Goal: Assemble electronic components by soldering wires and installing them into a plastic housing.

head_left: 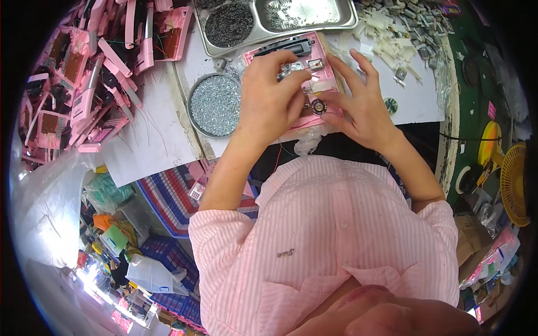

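A pink plastic housing [327, 71] lies at the table's front edge with small metal and white parts in it and a long dark grey part [291, 47] along its far side. My left hand [268, 95] is over its left half, fingers bent inward and closed; what they pinch, if anything, is hidden. From the right, my right hand [367, 112] closes its thumb and a finger at a small round black part [319, 107] on the near end of the housing. Its other fingers reach up past the right edge.
A round tin of small silver screws [215, 105] stands to the left. Behind is a metal tray [330, 25] holding dark small parts. Pink housings [92, 84] pile up far left; white and metal pieces [392, 39] lie far right. A yellow fan [513, 185] is at right.
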The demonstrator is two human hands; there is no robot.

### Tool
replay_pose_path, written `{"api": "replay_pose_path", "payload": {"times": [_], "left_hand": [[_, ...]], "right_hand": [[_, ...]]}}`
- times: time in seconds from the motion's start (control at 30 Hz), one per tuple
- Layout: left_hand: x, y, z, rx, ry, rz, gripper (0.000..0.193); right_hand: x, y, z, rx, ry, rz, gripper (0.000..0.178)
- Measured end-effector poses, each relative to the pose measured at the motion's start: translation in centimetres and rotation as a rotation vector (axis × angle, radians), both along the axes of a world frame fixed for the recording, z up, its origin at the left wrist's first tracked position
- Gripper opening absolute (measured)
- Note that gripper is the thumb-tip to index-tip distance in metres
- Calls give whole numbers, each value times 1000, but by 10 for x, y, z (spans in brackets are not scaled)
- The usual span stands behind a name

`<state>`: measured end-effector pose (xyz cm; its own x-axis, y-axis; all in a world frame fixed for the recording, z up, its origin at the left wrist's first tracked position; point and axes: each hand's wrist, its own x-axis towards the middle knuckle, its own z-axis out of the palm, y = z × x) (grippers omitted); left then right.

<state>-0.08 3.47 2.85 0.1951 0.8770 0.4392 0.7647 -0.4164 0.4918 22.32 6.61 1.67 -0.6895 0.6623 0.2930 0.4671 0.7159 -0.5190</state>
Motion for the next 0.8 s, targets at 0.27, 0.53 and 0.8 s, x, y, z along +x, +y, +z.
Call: {"api": "replay_pose_path", "payload": {"times": [0.27,0.53,0.8], "left_hand": [[-3,19,-14,43,242,20,30],[-19,12,-27,64,219,53,31],[-16,6,-30,6,196,61,34]], "right_hand": [[-5,-15,7,-98,39,-124,27],[-35,54,9,-126,-187,-216,25],[-49,57,19,52,-396,-121,24]]}}
